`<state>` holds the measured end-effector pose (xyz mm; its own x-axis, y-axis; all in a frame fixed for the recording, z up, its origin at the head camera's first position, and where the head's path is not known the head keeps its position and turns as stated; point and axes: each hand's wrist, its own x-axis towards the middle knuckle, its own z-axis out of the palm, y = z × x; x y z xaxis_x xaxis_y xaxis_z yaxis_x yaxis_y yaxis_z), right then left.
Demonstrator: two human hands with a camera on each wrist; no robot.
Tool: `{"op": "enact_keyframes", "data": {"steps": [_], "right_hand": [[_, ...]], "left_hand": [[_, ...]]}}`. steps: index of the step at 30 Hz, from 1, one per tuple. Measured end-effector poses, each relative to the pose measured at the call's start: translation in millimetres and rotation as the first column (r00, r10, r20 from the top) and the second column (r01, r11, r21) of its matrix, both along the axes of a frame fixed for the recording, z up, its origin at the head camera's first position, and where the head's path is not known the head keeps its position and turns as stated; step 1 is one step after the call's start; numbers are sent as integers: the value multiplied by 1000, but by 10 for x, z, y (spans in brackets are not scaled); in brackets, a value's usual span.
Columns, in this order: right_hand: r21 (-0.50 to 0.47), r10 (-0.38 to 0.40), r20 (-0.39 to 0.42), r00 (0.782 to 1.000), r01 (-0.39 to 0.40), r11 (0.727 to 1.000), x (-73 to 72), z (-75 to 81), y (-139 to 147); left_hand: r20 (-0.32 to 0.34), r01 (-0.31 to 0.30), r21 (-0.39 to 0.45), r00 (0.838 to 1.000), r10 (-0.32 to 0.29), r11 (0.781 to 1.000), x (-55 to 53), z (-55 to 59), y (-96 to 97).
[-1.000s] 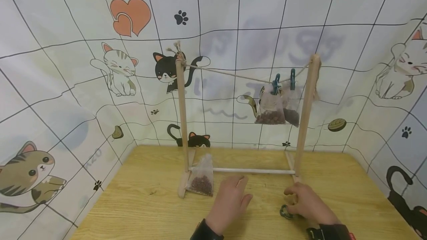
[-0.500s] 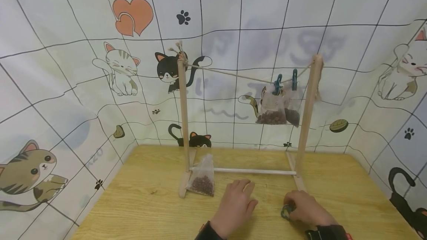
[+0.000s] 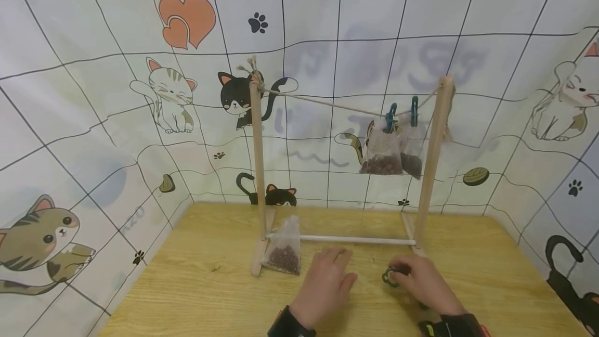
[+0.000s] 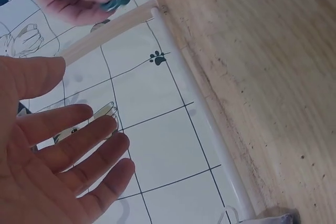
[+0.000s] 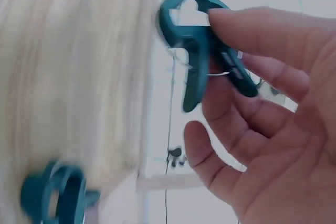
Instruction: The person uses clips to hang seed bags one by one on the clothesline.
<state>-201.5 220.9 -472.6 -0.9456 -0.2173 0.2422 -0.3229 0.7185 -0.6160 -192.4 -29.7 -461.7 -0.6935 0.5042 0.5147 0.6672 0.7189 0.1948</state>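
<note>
My right hand (image 3: pixel 425 282) pinches a dark teal clothespin (image 5: pixel 195 45) between thumb and fingers, its jaw end pointing away from the palm. In the head view that clothespin shows at the fingertips, over the table's right half. A second teal clothespin (image 5: pixel 55 192) lies on the table below the right hand, blurred in the right wrist view. My left hand (image 3: pixel 325 285) hovers over the table in front of the rack, fingers spread and relaxed, holding nothing. To its left, a sheer bag (image 3: pixel 284 256) with reddish-brown bits leans at the rack's left foot.
A wooden rack (image 3: pixel 256 160) with a white crossbar (image 3: pixel 355 240) stands at the back of the table (image 3: pixel 196 285). From its sagging rope (image 3: pixel 323 102) hang a front bag (image 3: pixel 381 160) and a rear bag (image 3: pixel 412 163), each clipped by a teal clothespin. Cat-patterned cloth surrounds the table.
The right hand has closed its fingers on the clothespin and moved it up and to the left off its spot. The left hand has shifted only slightly.
</note>
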Motion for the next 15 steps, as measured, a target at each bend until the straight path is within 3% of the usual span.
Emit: {"op": "enact_keyframes", "data": {"steps": [4,7,12,15], "right_hand": [[-133,-39,-77,996,28,991,34,77,-153],[-213,-17,-127,992,-11,977,55,111,-265],[-309,52,-80,995,-75,948,83,118,-403],[-319,81,-39,996,-89,944,88,107,-464]], "left_hand": [[-3,8,37,1000,-8,999,-19,25,-24],[53,31,74,998,-35,997,-23,39,-29],[180,70,145,979,-96,987,-24,54,-5],[208,71,157,973,-104,985,-18,58,13]]}}
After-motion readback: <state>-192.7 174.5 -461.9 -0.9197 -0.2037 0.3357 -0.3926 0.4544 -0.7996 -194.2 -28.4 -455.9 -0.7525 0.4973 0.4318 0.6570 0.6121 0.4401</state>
